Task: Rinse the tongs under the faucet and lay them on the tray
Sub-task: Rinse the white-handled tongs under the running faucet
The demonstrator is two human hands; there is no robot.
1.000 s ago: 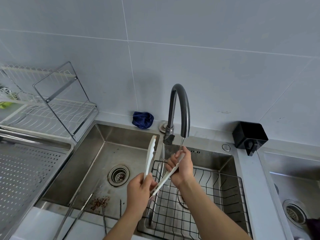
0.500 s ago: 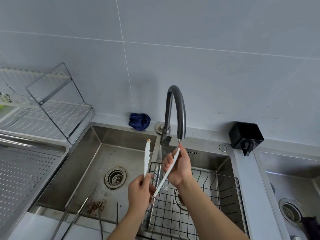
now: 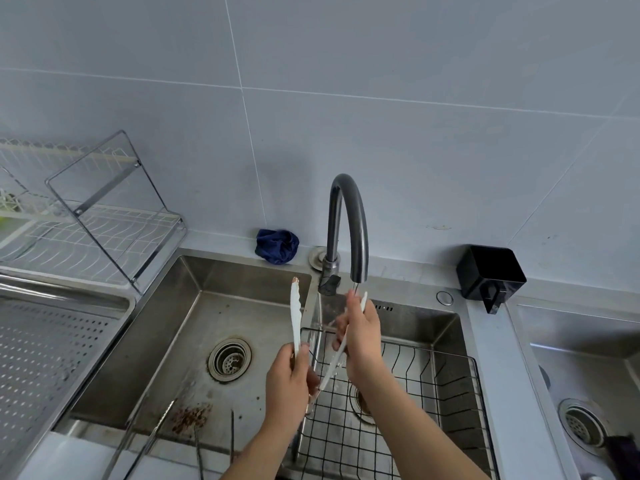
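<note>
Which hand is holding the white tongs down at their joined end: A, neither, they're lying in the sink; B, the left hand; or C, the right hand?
B: the left hand holds the white tongs low down where the two arms meet, while the right hand holds one arm higher up, just below the faucet spout.

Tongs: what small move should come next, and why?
Probably shift the tongs right so the brown-stained tip comes under the faucet. The right hand grips the other arm beneath the spout; the left hand holds the hinge end, and the stained tip stands left of it.
</note>
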